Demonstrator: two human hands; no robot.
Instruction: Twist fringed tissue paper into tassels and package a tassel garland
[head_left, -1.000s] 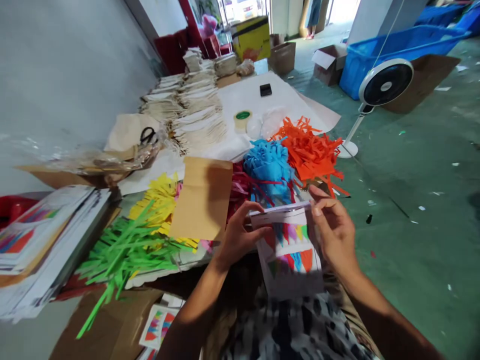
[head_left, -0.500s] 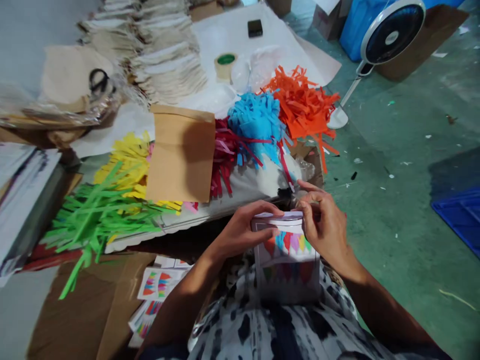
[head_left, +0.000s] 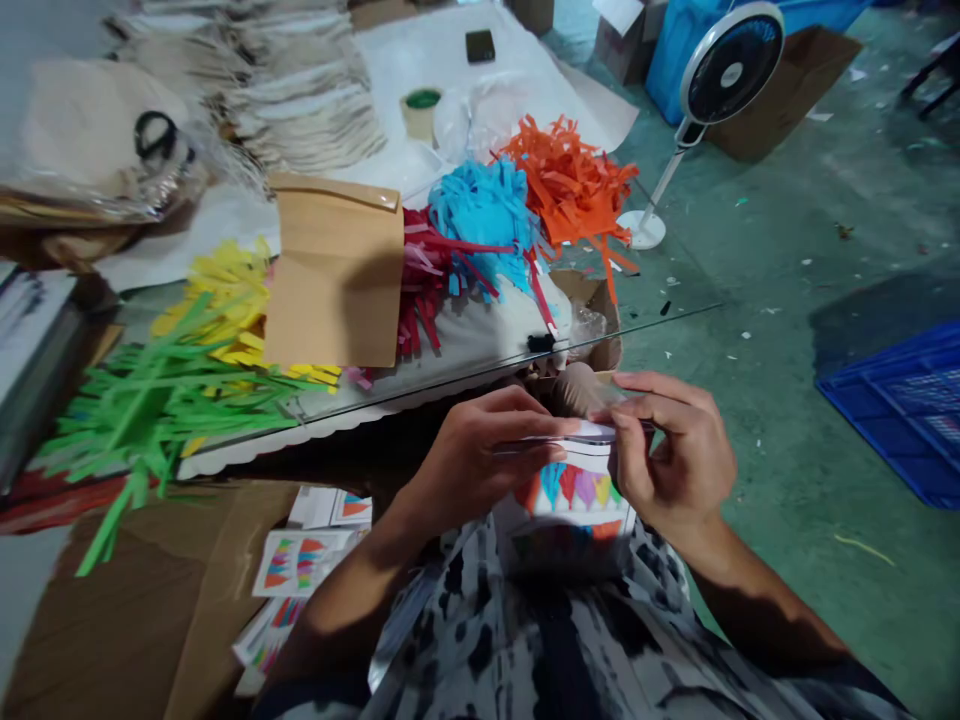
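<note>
Close to my body, both hands hold a flat packet (head_left: pixel 574 495) printed with a row of coloured tassels. My left hand (head_left: pixel 495 445) pinches the packet's top edge between thumb and fingers. At the top right corner, the thumb and fingers of my right hand (head_left: pixel 675 450) are closed on the same edge. The packet's lower part lies in shadow against my patterned clothing (head_left: pixel 472 640). On the table ahead lie tassel bundles: green (head_left: pixel 161 410), yellow (head_left: pixel 217 290), dark red (head_left: pixel 420 285), blue (head_left: pixel 484 215) and orange (head_left: pixel 570 185). A brown paper envelope (head_left: pixel 334 270) covers part of them.
A tape roll (head_left: pixel 421 112) and a dark phone-like object (head_left: pixel 480 46) sit farther back, beside stacked pale bundles (head_left: pixel 300 100). Printed cards (head_left: pixel 300 560) lie low on the left near cardboard (head_left: pixel 142 600). A fan (head_left: pixel 731 75) and blue crate (head_left: pixel 900 410) stand right.
The whole view has shifted, so the table things appear farther left and slightly higher. My hands still grip the packet's top edge, and its face now tilts further away from view.
</note>
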